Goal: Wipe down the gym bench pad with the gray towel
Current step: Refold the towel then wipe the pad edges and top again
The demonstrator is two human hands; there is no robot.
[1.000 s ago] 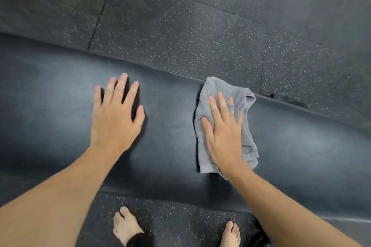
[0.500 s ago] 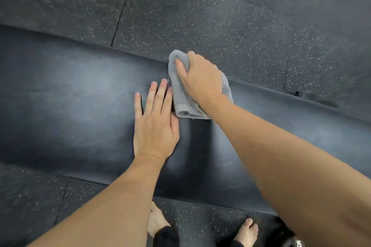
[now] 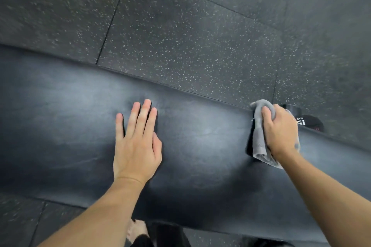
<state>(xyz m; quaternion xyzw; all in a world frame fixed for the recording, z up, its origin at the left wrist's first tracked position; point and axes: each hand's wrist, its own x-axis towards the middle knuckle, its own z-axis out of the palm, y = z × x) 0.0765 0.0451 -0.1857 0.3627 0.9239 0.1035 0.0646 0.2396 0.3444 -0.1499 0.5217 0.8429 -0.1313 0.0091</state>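
Note:
The black bench pad [image 3: 200,142] runs across the view from left to right, with a dull sheen. My left hand [image 3: 137,144] lies flat on the pad's middle, fingers straight and slightly apart, holding nothing. My right hand [image 3: 280,132] grips the bunched gray towel [image 3: 259,136] and presses it on the pad near the far edge, at the right. Part of the towel is hidden under the hand.
Speckled black rubber floor tiles [image 3: 190,36] lie beyond the pad. A black object with white lettering [image 3: 309,123] sits just past the pad's far edge, right of the towel. A bare foot [image 3: 137,230] shows below the pad's near edge.
My right hand has carried the towel from beside my left hand to the right along the pad's far edge. My left hand stays flat on the pad.

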